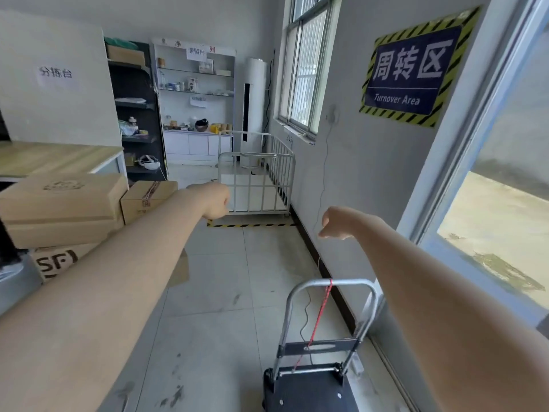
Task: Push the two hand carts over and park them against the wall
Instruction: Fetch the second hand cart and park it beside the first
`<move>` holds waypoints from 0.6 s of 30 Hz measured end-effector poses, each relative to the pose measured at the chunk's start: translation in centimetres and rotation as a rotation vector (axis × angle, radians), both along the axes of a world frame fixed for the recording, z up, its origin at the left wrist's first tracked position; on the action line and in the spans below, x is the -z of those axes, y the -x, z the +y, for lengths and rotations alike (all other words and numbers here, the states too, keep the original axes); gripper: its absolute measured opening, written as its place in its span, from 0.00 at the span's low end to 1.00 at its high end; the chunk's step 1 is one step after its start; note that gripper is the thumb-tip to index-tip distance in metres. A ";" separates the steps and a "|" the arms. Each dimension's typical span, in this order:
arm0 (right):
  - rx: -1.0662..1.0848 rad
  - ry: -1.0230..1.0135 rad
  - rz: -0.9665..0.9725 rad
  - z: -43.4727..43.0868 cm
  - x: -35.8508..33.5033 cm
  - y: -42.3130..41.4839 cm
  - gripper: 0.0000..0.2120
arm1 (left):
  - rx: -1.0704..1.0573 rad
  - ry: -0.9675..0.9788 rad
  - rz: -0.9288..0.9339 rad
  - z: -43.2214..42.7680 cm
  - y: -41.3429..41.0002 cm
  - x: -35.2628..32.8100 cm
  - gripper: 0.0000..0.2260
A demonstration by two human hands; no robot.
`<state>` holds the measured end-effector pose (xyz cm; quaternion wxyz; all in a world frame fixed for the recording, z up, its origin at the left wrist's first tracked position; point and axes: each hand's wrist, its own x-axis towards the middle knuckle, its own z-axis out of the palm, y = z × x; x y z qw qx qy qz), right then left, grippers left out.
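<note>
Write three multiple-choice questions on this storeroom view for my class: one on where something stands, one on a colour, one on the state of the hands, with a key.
1. Where does the metal cage cart stand?
A. along the wall under the window
B. on the wooden table
C. behind the stacked boxes

2. What colour is the cord on the folding hand cart?
A. green
B. red
C. white

3. What are the left hand and right hand doing?
A. gripping the folding cart's handle
B. lifting a box
C. raised, holding nothing

Key: 1 A, it sits beside the wall below the window. 2 B, a red cord hangs from the handle. 3 C, both are loosely closed in the air.
</note>
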<state>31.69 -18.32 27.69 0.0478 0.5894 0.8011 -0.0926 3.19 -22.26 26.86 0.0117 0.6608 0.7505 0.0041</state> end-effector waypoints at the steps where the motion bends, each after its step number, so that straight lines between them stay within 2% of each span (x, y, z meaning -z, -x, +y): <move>1: 0.008 0.007 0.002 1.8 0.3 1.1 0.21 | 0.005 0.013 0.014 1.9 1.2 0.3 0.06; 5: 0.065 0.033 -0.003 9.2 1.3 5.3 0.21 | 0.028 0.053 0.058 10.3 5.7 1.5 0.08; 8: 0.109 0.042 0.009 14.5 0.9 8.3 0.21 | 0.073 0.057 0.070 16.7 8.7 0.7 0.13; 10: 0.136 0.044 0.007 17.8 0.6 9.7 0.22 | 0.103 0.041 0.042 21.0 10.2 -0.4 0.13; 13: 0.184 0.055 0.004 22.6 0.5 10.7 0.21 | 0.127 0.022 -0.029 27.4 11.6 -1.1 0.11; 15: 0.225 0.052 0.017 25.7 0.8 10.6 0.20 | 0.145 0.047 -0.070 31.6 12.1 -0.4 0.13; 18: 0.293 0.027 0.041 30.4 1.6 9.5 0.20 | 0.228 0.082 -0.055 38.2 11.0 1.2 0.14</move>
